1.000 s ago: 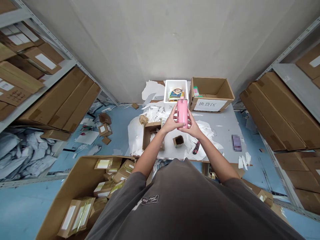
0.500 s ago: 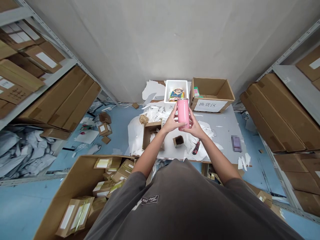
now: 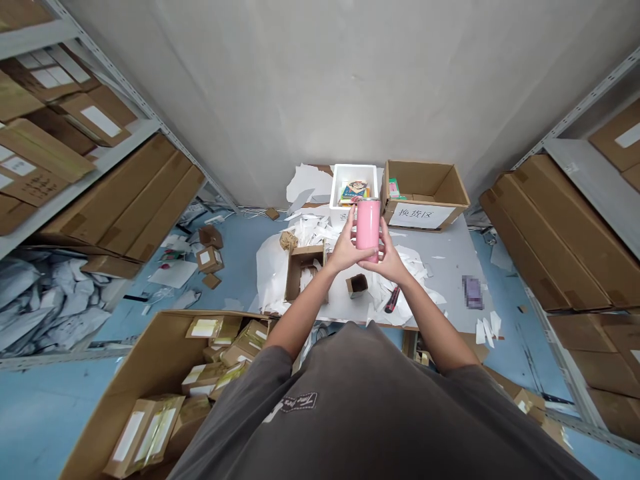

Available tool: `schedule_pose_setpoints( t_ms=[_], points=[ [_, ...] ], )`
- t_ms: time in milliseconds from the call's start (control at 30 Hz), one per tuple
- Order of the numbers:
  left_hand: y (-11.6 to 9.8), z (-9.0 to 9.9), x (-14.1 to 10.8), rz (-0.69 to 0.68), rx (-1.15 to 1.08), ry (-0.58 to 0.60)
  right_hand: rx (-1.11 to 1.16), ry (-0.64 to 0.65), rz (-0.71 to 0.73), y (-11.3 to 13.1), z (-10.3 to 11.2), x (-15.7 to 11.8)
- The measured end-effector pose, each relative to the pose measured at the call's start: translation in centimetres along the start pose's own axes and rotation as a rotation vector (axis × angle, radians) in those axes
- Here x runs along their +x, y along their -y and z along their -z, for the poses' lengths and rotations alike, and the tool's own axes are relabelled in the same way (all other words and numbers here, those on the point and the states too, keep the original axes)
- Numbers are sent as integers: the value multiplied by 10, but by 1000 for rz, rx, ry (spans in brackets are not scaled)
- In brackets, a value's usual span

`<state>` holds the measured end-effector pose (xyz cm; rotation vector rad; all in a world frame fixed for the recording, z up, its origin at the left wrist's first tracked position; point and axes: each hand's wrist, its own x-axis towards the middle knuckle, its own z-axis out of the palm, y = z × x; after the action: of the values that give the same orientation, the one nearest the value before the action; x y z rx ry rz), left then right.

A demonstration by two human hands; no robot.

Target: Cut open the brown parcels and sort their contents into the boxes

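A pink cylindrical tumbler (image 3: 369,223) with a silver rim is held upright above the table. My left hand (image 3: 345,248) wraps its left side, and my right hand (image 3: 391,260) grips its right side and lower part. Beneath them on the grey table (image 3: 445,263) stands a small open cardboard box (image 3: 357,285). A red and black cutter (image 3: 393,300) lies to its right on white paper scraps. To the left is a larger open carton (image 3: 295,273) with paper inside.
Behind are a white bin (image 3: 336,193) holding booklets and a labelled carton (image 3: 423,217). A purple blurred item (image 3: 473,292) lies at right. A big carton (image 3: 135,353) of parcels stands lower left. Shelves (image 3: 130,137) with boxes flank both sides.
The view has shifted slightly. Both hands still hold the tumbler, with the fingers of my right hand moved a little lower around its base.
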<state>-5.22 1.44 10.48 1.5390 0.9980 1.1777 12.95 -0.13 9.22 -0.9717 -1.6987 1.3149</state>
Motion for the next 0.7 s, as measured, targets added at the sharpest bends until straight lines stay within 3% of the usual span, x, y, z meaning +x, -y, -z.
schedule_pose_setpoints(
  t_ms=[100,267,433,600,700],
  points=[
    [0,3,-1,-13,-31,49,54,-19,13,-3,2,-1],
    [4,6,1,10,43,-28,-64,-111,-4,-3,-3,-2],
    [6,7,0,39,-117,71,44,-21,23,-2,-2,-2],
    [3,5,-4,36,-54,-5,-27,-71,-8,-5,-1,-4],
    [0,6,-5,32,-114,43,31,-30,-2,-7,1,-3]
  ],
)
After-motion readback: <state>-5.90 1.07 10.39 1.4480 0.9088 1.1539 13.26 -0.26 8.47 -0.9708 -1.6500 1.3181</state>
